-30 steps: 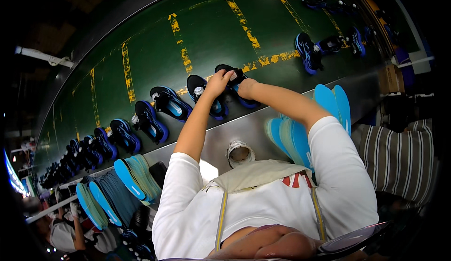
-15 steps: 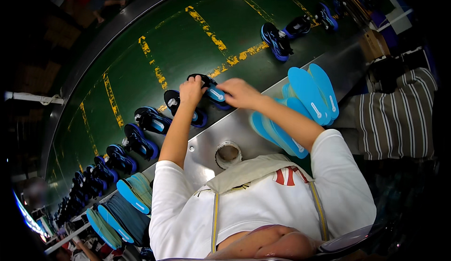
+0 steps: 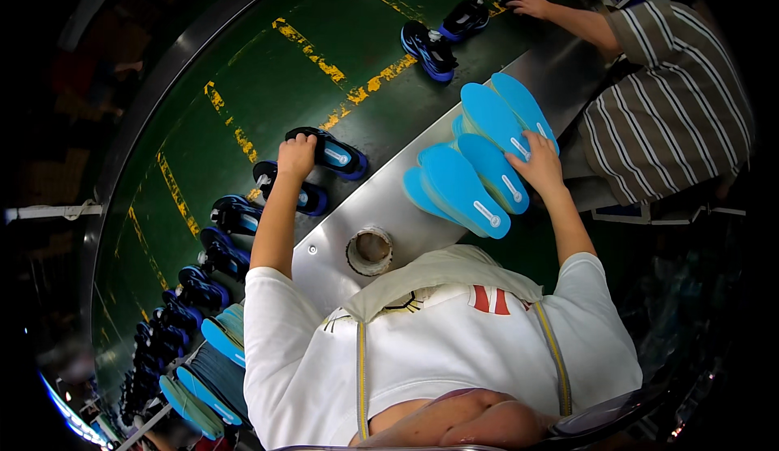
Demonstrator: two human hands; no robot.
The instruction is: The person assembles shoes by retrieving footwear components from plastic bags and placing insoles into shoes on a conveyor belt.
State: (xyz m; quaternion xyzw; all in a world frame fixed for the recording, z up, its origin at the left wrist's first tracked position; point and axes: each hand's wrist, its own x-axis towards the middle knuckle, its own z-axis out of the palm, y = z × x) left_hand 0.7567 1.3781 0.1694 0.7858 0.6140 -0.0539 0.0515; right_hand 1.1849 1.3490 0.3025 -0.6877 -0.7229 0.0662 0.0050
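A black sneaker with a blue sole point(image 3: 345, 159) stands on the green conveyor belt, a blue insole visible inside it. My left hand point(image 3: 297, 156) is closed over the sneaker's far-left end. Over on the right, my right hand point(image 3: 542, 165) has its thumb and fingers on the near end of a light-blue insole point(image 3: 493, 113) in a fanned pile. More blue insoles point(image 3: 458, 185) of the pile lie just left of that hand, on the metal ledge. Another black-and-blue sneaker point(image 3: 312, 199) with an insole showing stands close by the held one.
A row of sneakers point(image 3: 227, 252) runs down the belt to the left; two more point(image 3: 428, 52) stand farther up. A round tube point(image 3: 370, 251) sits on the metal ledge point(image 3: 324, 256). Insole bundles point(image 3: 213, 386) lie lower left. A co-worker in a striped shirt point(image 3: 661, 110) reaches over the belt.
My right hand has left the sneaker and moved right to the insole pile. My left hand stays on the sneaker. The co-worker's arm has come into view over the belt.
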